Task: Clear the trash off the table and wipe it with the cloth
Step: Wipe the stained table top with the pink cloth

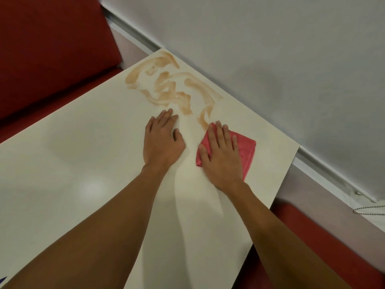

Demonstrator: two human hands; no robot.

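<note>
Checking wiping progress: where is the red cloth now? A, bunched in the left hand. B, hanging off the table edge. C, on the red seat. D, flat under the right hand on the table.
D: the right hand presses flat on the red cloth on the table, while the left hand rests bare beside it.
</note>
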